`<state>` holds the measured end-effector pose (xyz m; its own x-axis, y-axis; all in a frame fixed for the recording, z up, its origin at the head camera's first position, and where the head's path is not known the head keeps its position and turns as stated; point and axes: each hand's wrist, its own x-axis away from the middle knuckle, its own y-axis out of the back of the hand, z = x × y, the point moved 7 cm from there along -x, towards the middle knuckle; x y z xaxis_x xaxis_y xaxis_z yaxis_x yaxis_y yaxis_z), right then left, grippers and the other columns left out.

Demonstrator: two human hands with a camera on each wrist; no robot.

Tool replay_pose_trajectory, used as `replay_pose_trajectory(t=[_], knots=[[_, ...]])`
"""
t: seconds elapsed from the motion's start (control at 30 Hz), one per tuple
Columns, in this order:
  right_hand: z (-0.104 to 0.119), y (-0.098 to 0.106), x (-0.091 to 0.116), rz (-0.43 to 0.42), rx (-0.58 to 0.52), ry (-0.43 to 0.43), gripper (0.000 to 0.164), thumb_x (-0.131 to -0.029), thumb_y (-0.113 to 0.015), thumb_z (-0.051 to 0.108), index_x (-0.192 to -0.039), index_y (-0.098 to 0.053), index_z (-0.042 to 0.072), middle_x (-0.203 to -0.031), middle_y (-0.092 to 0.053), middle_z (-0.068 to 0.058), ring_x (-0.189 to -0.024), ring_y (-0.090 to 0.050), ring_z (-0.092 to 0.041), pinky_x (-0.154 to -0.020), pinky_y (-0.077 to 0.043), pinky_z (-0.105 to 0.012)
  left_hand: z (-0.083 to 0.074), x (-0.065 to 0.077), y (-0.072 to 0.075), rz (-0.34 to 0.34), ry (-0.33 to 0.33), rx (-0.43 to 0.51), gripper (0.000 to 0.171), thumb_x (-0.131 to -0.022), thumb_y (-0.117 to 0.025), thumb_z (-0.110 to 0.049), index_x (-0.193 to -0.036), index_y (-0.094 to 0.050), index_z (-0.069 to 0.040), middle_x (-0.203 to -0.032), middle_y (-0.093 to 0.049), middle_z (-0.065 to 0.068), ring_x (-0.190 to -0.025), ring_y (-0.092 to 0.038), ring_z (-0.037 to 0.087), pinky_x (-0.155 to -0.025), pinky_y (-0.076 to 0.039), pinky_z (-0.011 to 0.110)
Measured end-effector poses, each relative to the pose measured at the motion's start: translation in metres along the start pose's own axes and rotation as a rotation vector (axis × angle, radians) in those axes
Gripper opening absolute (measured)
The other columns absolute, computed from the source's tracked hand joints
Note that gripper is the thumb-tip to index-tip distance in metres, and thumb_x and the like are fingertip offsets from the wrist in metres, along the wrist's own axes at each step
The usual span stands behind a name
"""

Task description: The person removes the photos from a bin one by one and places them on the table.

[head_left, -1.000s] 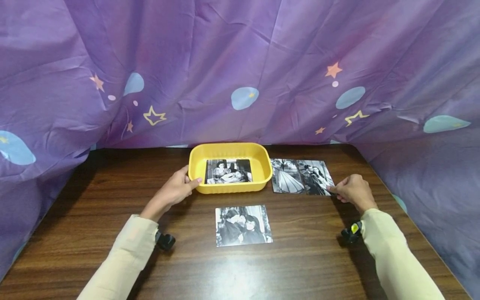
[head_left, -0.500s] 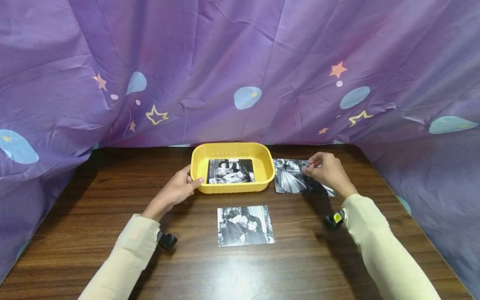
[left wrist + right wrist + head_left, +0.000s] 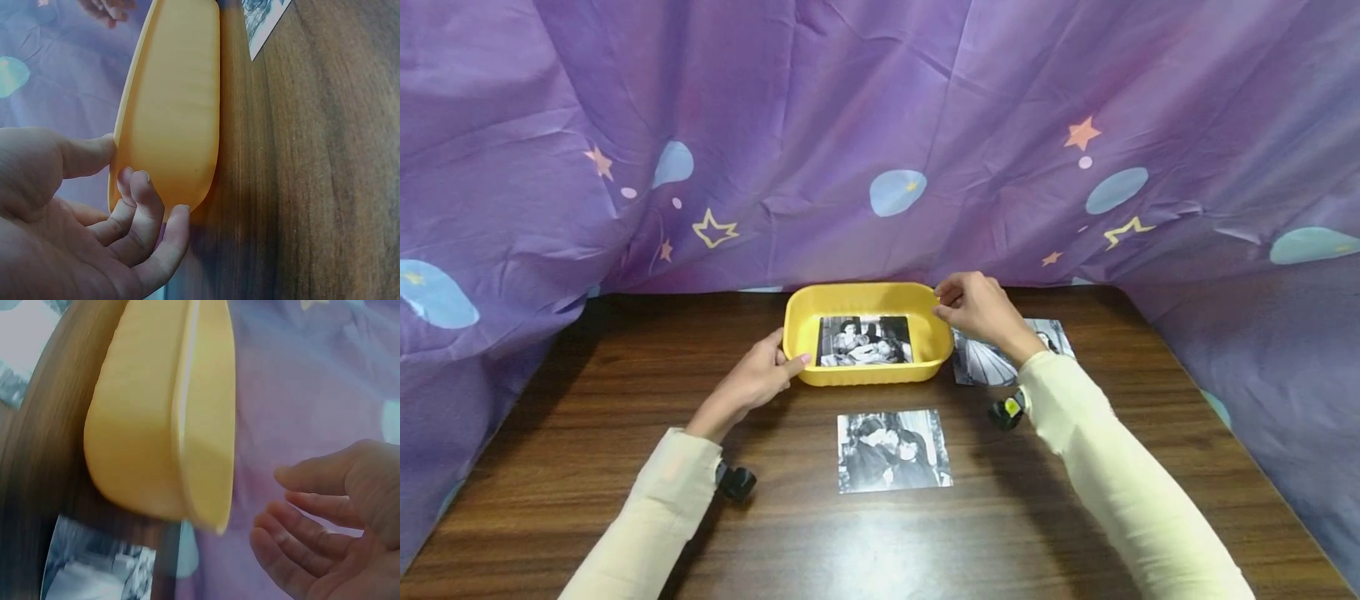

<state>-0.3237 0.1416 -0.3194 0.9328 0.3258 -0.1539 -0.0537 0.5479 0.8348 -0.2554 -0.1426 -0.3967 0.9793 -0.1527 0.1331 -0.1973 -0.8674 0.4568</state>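
A yellow plastic tray (image 3: 880, 377) stands near the back of the table, with a black-and-white photo (image 3: 865, 340) lying flat in it. My left hand (image 3: 756, 372) grips its left near corner, thumb over the rim and fingers against the outer wall, as the left wrist view (image 3: 94, 212) also has it. Beside the tray's right end, my right hand (image 3: 981, 310) hovers with loosely bent fingers and nothing between them; the right wrist view shows it apart from the rim. Under that hand lie two more photos, one with a pale fan shape (image 3: 985, 364) and one partly hidden (image 3: 1051, 333).
Another black-and-white photo (image 3: 895, 450) lies on the brown wooden table (image 3: 760, 533) in front of the tray. A purple curtain (image 3: 820, 150) with stars hangs right behind the table's back edge.
My right hand has moved left from the far photo's right edge, over the two photos, to the tray's right end. The left hand keeps its hold on the tray.
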Motion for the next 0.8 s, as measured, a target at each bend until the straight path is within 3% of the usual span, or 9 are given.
replay_pose_trajectory(t=[0.13, 0.37, 0.5, 0.63, 0.8], knots=[[0.014, -0.019, -0.009, 0.086, 0.059, 0.015, 0.041, -0.086, -0.082, 0.019, -0.118, -0.070, -0.004, -0.111, -0.072, -0.021, -0.101, -0.069, -0.035, -0.091, -0.053, -0.047, -0.001, 0.000, 0.000, 0.001, -0.003, -0.001, 0.057, -0.103, -0.059, -0.014, -0.149, -0.035, 0.008, -0.078, -0.050, 0.006, -0.061, -0.046, 0.013, -0.049, -0.038, 0.024], [0.019, -0.061, -0.021, 0.230, 0.173, 0.011, 0.068, -0.077, -0.090, 0.032, -0.126, -0.063, -0.006, -0.125, -0.066, -0.021, -0.119, -0.059, -0.040, -0.103, -0.045, -0.051, 0.001, -0.001, 0.000, -0.006, 0.006, -0.014, 0.059, -0.103, -0.059, -0.014, -0.151, -0.033, 0.008, -0.077, -0.050, 0.006, -0.062, -0.046, 0.013, -0.050, -0.037, 0.023], [0.019, -0.078, -0.026, 0.267, 0.215, -0.014, 0.067, -0.073, -0.092, 0.039, -0.113, -0.065, -0.007, -0.108, -0.068, -0.020, -0.103, -0.062, -0.034, -0.095, -0.050, -0.046, 0.002, -0.001, 0.000, -0.004, 0.018, -0.017, 0.062, -0.102, -0.060, -0.015, -0.153, -0.030, 0.007, -0.077, -0.052, 0.008, -0.061, -0.047, 0.013, -0.050, -0.037, 0.023], [0.015, -0.091, -0.029, 0.307, 0.254, -0.064, 0.058, -0.070, -0.092, 0.045, -0.092, -0.062, 0.001, -0.090, -0.061, -0.012, -0.087, -0.056, -0.028, -0.086, -0.051, -0.043, 0.001, -0.001, 0.002, -0.003, 0.011, -0.014, 0.062, -0.102, -0.060, -0.015, -0.152, -0.031, 0.008, -0.076, -0.052, 0.007, -0.061, -0.047, 0.013, -0.051, -0.037, 0.023], [0.007, -0.102, -0.032, 0.313, 0.285, -0.110, 0.055, -0.070, -0.093, 0.044, -0.092, -0.063, 0.003, -0.100, -0.061, -0.016, -0.095, -0.058, -0.034, -0.091, -0.050, -0.046, 0.000, 0.000, 0.002, -0.005, 0.004, -0.009, 0.060, -0.102, -0.060, -0.015, -0.150, -0.033, 0.008, -0.076, -0.052, 0.007, -0.061, -0.047, 0.013, -0.051, -0.037, 0.022]])
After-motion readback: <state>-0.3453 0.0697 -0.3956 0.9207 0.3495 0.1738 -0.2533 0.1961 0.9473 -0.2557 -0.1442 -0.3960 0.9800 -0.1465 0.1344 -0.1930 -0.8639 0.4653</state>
